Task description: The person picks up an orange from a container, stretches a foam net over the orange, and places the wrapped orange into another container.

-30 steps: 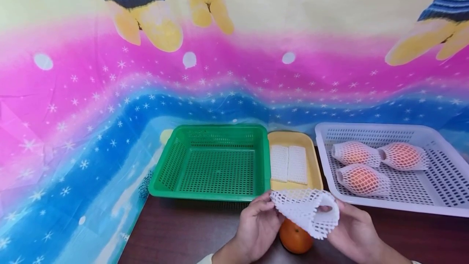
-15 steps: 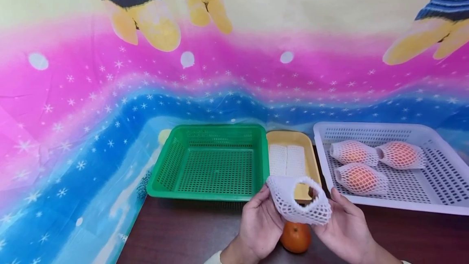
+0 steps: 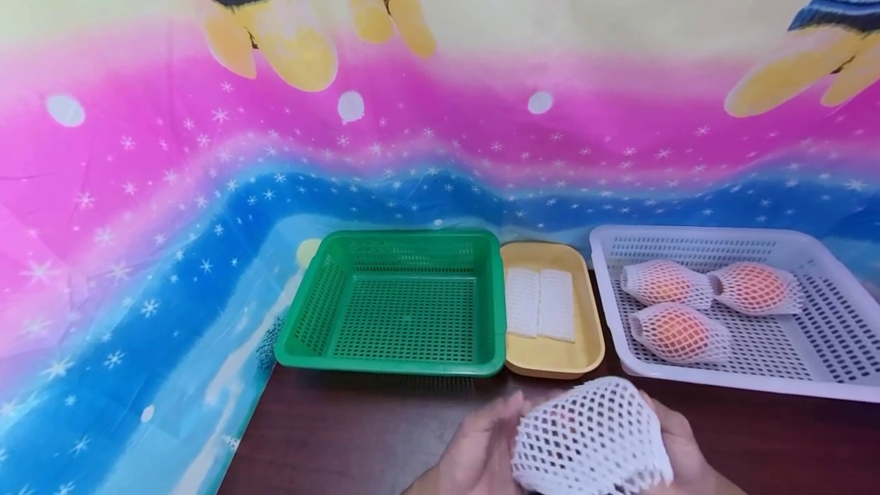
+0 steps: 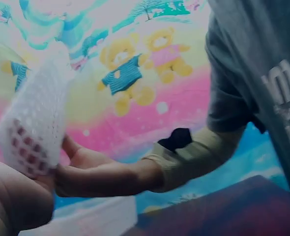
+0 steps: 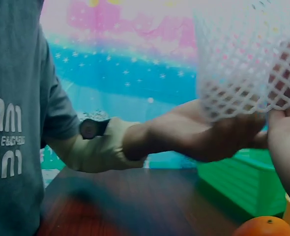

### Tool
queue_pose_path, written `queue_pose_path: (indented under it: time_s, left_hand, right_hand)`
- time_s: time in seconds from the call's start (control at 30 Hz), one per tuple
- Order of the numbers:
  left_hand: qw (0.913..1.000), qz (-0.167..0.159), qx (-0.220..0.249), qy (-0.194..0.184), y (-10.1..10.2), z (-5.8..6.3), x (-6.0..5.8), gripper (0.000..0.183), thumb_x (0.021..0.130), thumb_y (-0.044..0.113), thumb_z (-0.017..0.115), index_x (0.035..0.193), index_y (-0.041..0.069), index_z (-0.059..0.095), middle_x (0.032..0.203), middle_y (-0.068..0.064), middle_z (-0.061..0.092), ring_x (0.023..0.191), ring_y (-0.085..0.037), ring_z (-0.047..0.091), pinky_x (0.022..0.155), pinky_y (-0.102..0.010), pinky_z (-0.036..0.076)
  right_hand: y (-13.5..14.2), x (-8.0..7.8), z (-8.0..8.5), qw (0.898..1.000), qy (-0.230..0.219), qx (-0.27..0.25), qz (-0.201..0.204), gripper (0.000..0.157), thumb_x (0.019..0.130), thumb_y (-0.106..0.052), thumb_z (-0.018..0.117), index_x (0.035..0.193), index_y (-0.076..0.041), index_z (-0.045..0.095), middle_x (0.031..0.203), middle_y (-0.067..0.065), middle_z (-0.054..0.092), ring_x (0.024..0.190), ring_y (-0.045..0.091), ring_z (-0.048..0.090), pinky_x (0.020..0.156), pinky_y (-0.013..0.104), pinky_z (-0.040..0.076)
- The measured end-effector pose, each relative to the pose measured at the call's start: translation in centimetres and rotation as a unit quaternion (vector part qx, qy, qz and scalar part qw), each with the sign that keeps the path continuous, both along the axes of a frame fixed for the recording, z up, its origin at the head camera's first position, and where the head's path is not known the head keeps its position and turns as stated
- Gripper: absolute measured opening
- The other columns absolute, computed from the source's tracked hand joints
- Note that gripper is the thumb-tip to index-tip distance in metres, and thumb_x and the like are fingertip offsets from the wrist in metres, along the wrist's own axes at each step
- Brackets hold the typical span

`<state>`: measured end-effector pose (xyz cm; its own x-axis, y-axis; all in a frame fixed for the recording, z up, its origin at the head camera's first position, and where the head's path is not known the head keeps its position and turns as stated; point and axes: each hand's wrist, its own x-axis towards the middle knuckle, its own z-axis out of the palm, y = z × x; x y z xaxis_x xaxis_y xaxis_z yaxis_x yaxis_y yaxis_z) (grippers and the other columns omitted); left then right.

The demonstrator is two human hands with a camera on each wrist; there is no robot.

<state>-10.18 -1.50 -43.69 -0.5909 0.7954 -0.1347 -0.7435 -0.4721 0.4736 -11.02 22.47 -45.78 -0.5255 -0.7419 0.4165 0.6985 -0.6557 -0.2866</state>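
Observation:
A white foam net sleeve (image 3: 587, 434) is spread between my two hands in the head view, its mesh standing wide. My left hand (image 3: 481, 445) grips its left side, and my right hand (image 3: 677, 441) holds the right side. Through the mesh (image 5: 233, 73) in the right wrist view, some fingers show behind the holes. Below the hands in that view, a round orange fruit (image 5: 265, 227) with a small stem mark sits on the table. The sleeve hides the fruit from the head camera.
A green basket (image 3: 392, 369) stands at the back left. Beside it, a yellow tray (image 3: 584, 354) holds two flat foam nets (image 3: 539, 304). At the right, a white basket (image 3: 756, 384) contains three netted fruits (image 3: 681, 333). Dark wooden table (image 3: 330, 434) lies in front.
The sleeve has been turned, so its round opening no longer faces the head camera. Hands and sleeve have come down and nearer, and the sleeve now covers the fruit in that view.

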Motion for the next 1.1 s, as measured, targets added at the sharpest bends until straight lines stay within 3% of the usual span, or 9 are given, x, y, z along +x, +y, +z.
queue_pose_path:
  time_s: [0.1,0.2,0.4,0.5,0.57,0.67,0.73,0.93,1.1]
  left_hand:
    - [0.9974,-0.054,-0.048,0.0,-0.3,-0.5,0.7,0.042,0.097,0.053,0.062,0.127,0.025,0.06,0.115,0.014,0.068,0.108,0.001,0.062,0.097,-0.018,0.049]
    - [0.9969,-0.049,-0.06,-0.007,-0.2,-1.1,0.8,0.048,0.097,0.055,0.062,0.132,0.023,0.057,0.118,0.014,0.068,0.111,0.001,0.062,0.101,-0.02,0.047]
    - [0.9975,0.068,0.012,-0.015,0.0,-1.6,-0.1,0.041,0.108,0.048,0.039,0.133,0.02,0.057,0.129,0.01,0.067,0.123,-0.003,0.059,0.11,-0.025,0.041]
    - [0.9905,0.133,-0.021,-0.027,0.1,-2.5,-0.3,0.039,0.11,0.041,0.04,0.135,0.016,0.056,0.127,0.008,0.07,0.12,-0.002,0.062,0.107,-0.023,0.046]
    - [0.9801,0.177,-0.084,-0.03,0.3,-3.4,-0.3,0.038,0.109,0.037,0.046,0.136,0.012,0.056,0.122,0.005,0.073,0.113,-0.004,0.067,0.1,-0.023,0.051]
    - [0.9538,0.228,-0.194,-0.021,0.6,-4.5,-0.4,0.039,0.108,0.033,0.05,0.135,0.006,0.055,0.112,0.0,0.075,0.1,-0.007,0.071,0.087,-0.026,0.057]
    - [0.9377,0.241,-0.249,-0.015,0.9,-5.0,-0.5,0.041,0.108,0.032,0.05,0.134,0.001,0.054,0.108,-0.002,0.074,0.095,-0.01,0.071,0.082,-0.028,0.058]
    - [0.9112,0.242,-0.333,0.013,1.9,-6.2,-0.4,0.04,0.108,0.026,0.048,0.131,-0.005,0.057,0.103,-0.002,0.074,0.09,-0.009,0.07,0.077,-0.028,0.057]
    - [0.8544,0.275,-0.435,0.075,2.6,-7.4,-0.2,0.033,0.105,0.02,0.051,0.115,-0.009,0.065,0.099,-0.003,0.072,0.091,-0.007,0.062,0.083,-0.026,0.049]
  right_hand:
    - [0.0,-0.1,0.1,1.0,-0.022,-0.018,-0.009,0.046,0.113,-0.029,0.03,0.14,-0.002,0.055,0.144,0.013,0.06,0.138,0.022,0.053,0.121,0.032,0.035]
    - [0.1,-0.1,-0.2,0.999,-0.029,-0.021,-0.006,0.045,0.113,-0.028,0.028,0.141,-0.003,0.053,0.143,0.012,0.059,0.132,0.021,0.055,0.118,0.03,0.036]
    - [0.4,-0.2,-0.7,1.0,-0.02,-0.017,0.009,0.044,0.114,-0.027,0.026,0.148,-0.011,0.048,0.15,0.007,0.057,0.137,0.016,0.053,0.117,0.027,0.036]
    - [0.9,-0.2,-1.7,0.999,-0.037,-0.005,0.005,0.043,0.114,-0.025,0.029,0.149,-0.013,0.05,0.152,0.006,0.056,0.139,0.013,0.052,0.118,0.026,0.037]
    - [1.3,-0.1,-2.6,0.999,-0.049,0.014,-0.005,0.045,0.114,-0.025,0.025,0.148,-0.012,0.051,0.151,0.006,0.057,0.138,0.014,0.053,0.117,0.027,0.038]
    - [1.9,-0.1,-4.0,0.996,-0.077,0.05,-0.017,0.049,0.115,-0.025,0.021,0.146,-0.01,0.055,0.147,0.006,0.06,0.135,0.013,0.056,0.116,0.027,0.04]
    - [2.2,-0.1,-4.8,0.994,-0.085,0.072,-0.021,0.051,0.115,-0.025,0.018,0.144,-0.01,0.057,0.146,0.004,0.06,0.133,0.012,0.056,0.115,0.026,0.042]
    - [2.8,-0.1,-5.7,0.983,-0.116,0.144,-0.016,0.051,0.115,-0.025,0.018,0.142,-0.01,0.059,0.146,0.005,0.061,0.135,0.011,0.055,0.116,0.026,0.041]
    - [2.6,-0.2,-5.9,0.962,-0.106,0.248,-0.039,0.051,0.115,-0.025,0.017,0.136,-0.015,0.062,0.141,0.002,0.065,0.132,0.01,0.057,0.115,0.029,0.043]
